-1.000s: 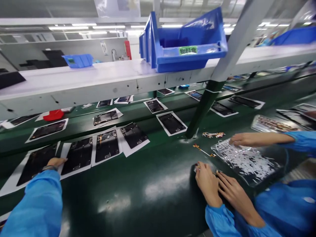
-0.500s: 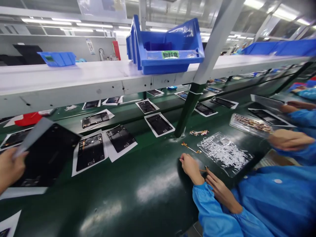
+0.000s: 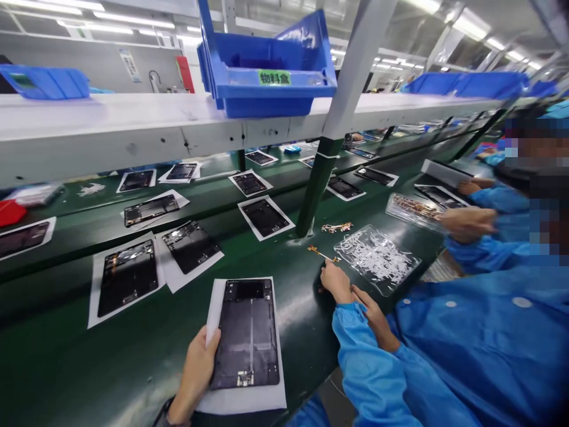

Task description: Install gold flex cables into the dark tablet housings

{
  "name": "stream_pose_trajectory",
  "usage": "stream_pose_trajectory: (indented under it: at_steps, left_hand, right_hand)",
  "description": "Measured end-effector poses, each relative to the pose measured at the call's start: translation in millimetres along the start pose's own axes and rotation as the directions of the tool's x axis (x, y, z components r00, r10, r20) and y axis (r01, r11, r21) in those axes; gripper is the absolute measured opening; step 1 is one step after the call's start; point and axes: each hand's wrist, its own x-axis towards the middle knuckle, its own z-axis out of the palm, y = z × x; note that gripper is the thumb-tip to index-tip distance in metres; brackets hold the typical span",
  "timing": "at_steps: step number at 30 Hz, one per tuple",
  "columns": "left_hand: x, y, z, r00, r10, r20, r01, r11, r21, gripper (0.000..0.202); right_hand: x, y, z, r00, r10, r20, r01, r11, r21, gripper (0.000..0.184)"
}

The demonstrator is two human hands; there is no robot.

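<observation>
My left grip (image 3: 198,363), grasping white paper (image 3: 240,402)
My thumb overlaps its left edge; a dark device panel (image 3: 235,338) lies on it, over the green bench (image 3: 66,373).

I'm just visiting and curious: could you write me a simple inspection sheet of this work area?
Surface: glossy green bench, reflecting light.
Job's things: a dark panel on a white sheet; other panels on sheets lie farther off.
Clutter: loose white strips heaped in a clear tray.
Hands: the left hand holds the white sheet's left edge; the right hand is out of view.
Cables: a thin ribbon-like strip beside the tray, possibly a cable.
Surroundings: a blue bin on a white shelf; a co-worker's hands at the right.
</observation>
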Motion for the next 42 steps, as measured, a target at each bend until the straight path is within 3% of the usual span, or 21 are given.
stream_pose_trajectory:
  at_steps: [2, 5, 8, 10, 13, 16, 19, 23, 25, 27, 30, 32, 35, 38, 42]
  left_hand:
    - [-10.7, -13.8, -2.1, 0.999, -0.013, 0.034, 0.014, 1.0, -0.016, 0.06]
    - [-29.4, -15.8, -7.7, 0.99, -0.048, 0.131, 0.061, 0.994, -0.096, 0.06]
    - [-43.1, -8.2, -15.3, 0.961, -0.102, 0.257, 0.132, 0.986, -0.102, 0.062]
    - [-46.5, -5.3, -23.6, 0.95, -0.125, 0.285, 0.135, 0.991, -0.015, 0.062]
    - [-42.9, -7.0, -40.2, 0.984, -0.038, 0.177, 0.009, 0.987, 0.16, 0.057]
    - [-27.8, -8.1, -59.1, 0.99, 0.129, 0.06, -0.141, 0.944, 0.298, 0.043]
    - [-0.5, 0.2, -80.0, 0.955, 0.292, -0.047, -0.241, 0.861, 0.448, 0.027]
    - [31.2, 22.1, -97.9, 0.891, 0.426, -0.157, -0.264, 0.768, 0.584, 0.017]
    - [31.9, 32.3, -92.1, 0.883, 0.447, -0.143, -0.292, 0.762, 0.578, 0.013]
    - [22.0, 38.5, -75.0, 0.876, 0.481, -0.034, -0.392, 0.751, 0.531, 0.012]
    - [4.8, 39.3, -40.4, 0.799, 0.561, 0.216, -0.592, 0.673, 0.444, 0.012]
    - [3.9, 37.1, -21.8, 0.756, 0.582, 0.301, -0.648, 0.599, 0.47, 0.016]
    - [21.2, 35.7, -9.7, 0.793, 0.531, 0.297, -0.586, 0.535, 0.609, 0.022]
    - [43.7, 39.5, -10.7, 0.832, 0.471, 0.293, -0.523, 0.491, 0.696, 0.018]
    - [61.7, 45.4, -16.3, 0.831, 0.463, 0.309, -0.518, 0.442, 0.732, 0.018]
  right_hand:
    - [16.6, -8.7, 14.9, 1.0, -0.001, 0.009, 0.003, 0.981, -0.195, 0.029]
    - [24.3, -12.6, 29.4, 0.998, 0.002, 0.066, 0.023, 0.928, -0.373, 0.024]
    - [17.6, -10.9, 27.5, 0.989, -0.022, 0.146, 0.096, 0.844, -0.528, 0.017]
    - [14.5, -9.5, 22.3, 0.98, -0.055, 0.191, 0.159, 0.794, -0.587, 0.013]
    - [17.7, -7.0, 21.3, 0.959, -0.132, 0.249, 0.265, 0.725, -0.636, 0.013]
    - [25.1, -6.0, 36.5, 0.926, -0.227, 0.302, 0.375, 0.662, -0.649, 0.018]
    - [27.2, -11.1, 63.4, 0.878, -0.263, 0.4, 0.462, 0.686, -0.562, 0.021]
    - [20.8, -21.5, 95.5, 0.807, -0.255, 0.533, 0.513, 0.749, -0.418, 0.023]
    - [19.2, -23.3, 105.7, 0.789, -0.257, 0.558, 0.52, 0.763, -0.384, 0.024]
    - [19.4, -23.1, 111.9, 0.789, -0.239, 0.566, 0.511, 0.767, -0.388, 0.02]
    - [19.0, -24.4, 113.4, 0.801, -0.227, 0.553, 0.48, 0.797, -0.368, 0.016]
    - [16.0, -28.6, 108.6, 0.799, -0.234, 0.554, 0.454, 0.84, -0.299, 0.019]
    - [6.8, -38.1, 93.3, 0.764, -0.215, 0.609, 0.397, 0.9, -0.18, 0.03]
    - [-6.9, -47.4, 73.6, 0.734, -0.2, 0.649, 0.352, 0.929, -0.111, 0.033]
    - [-30.5, -60.1, 53.2, 0.785, -0.264, 0.56, 0.325, 0.946, -0.009, 0.035]
